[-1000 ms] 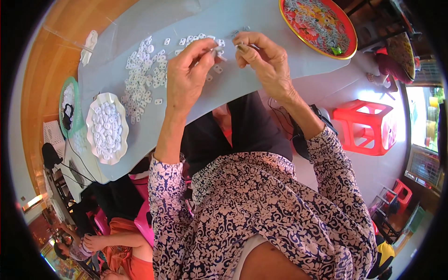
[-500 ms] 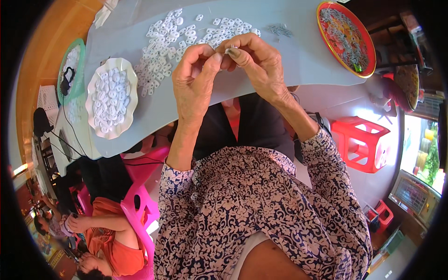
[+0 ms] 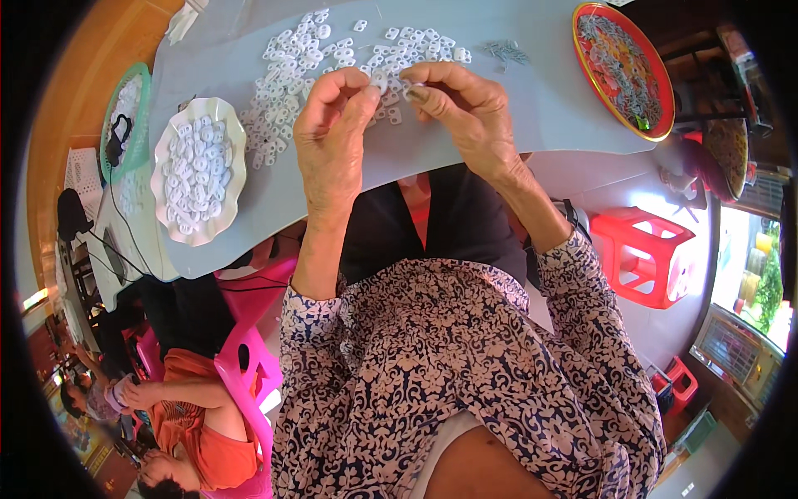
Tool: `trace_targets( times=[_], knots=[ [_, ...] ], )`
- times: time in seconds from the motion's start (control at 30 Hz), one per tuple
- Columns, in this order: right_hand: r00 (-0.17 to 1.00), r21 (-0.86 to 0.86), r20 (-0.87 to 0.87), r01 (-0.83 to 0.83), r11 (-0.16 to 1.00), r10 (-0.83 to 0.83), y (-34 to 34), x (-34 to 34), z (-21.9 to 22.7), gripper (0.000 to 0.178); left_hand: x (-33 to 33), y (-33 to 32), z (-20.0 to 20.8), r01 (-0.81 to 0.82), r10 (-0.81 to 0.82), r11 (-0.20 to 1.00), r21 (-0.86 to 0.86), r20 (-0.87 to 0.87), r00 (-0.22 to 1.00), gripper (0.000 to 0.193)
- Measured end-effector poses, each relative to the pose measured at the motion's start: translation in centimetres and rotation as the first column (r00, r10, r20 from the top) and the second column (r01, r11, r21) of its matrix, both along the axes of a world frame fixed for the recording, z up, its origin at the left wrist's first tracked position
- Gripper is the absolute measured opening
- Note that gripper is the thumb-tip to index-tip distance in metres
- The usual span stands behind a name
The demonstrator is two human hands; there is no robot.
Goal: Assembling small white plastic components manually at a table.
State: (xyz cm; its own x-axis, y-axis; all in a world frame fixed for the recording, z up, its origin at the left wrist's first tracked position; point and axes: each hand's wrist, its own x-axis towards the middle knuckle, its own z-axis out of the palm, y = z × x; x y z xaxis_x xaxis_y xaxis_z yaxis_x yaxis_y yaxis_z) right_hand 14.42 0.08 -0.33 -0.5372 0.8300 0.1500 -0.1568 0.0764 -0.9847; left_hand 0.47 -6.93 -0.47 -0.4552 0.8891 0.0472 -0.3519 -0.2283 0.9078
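Observation:
My left hand [image 3: 334, 137] pinches a small white plastic piece [image 3: 380, 81] with a hole in it, between thumb and fingertips, above the table. Close beside it, my right hand [image 3: 467, 112] has its thumb and forefinger pressed together. Whatever is in that pinch is too small to make out. Behind and left of my hands lies a loose spread of similar white plastic pieces [image 3: 287, 87]. A small heap of thin grey metal pins or nails [image 3: 505, 53] sits just beyond my right hand.
On the left stands a scalloped white dish [image 3: 237, 179] of white pieces, beside a green basket [image 3: 144, 83]. A red round tray [image 3: 667, 125] of metal pins is at the right. A person in orange [image 3: 220, 445] sits lower left; a red stool [image 3: 640, 218] stands at right.
My hands have moved apart from each other. The white piece now shows in my left fingertips, and my right hand has shifted slightly to the right.

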Motion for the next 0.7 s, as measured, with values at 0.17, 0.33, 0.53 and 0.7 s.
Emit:
trace_targets(
  times=[0.17,0.33,0.53,0.7],
  knots=[
    [0.997,-0.027,-0.057,-0.048,0.998,0.047,-0.05,-0.13,-0.06,0.02,-0.02,0.17,0.32,0.041,-0.041,0.999,0.015,-0.032,0.999,0.015],
    [0.997,-0.017,-0.062,-0.049,0.999,0.047,-0.17,0.07,0.23,0.022,0.14,0.16,0.67,0.033,-0.033,0.999,-0.002,-0.06,0.998,0.016],
    [0.997,-0.008,-0.068,-0.04,0.999,0.04,0.0,0.38,0.5,0.021,0.37,-0.04,0.82,0.109,-0.122,0.991,-0.081,-0.177,0.977,0.023],
    [0.991,-0.035,-0.12,-0.056,0.998,0.052,-0.04,0.34,0.44,0.021,0.22,-0.2,0.35,0.124,-0.151,0.988,-0.096,-0.364,0.919,0.024]
  ],
)
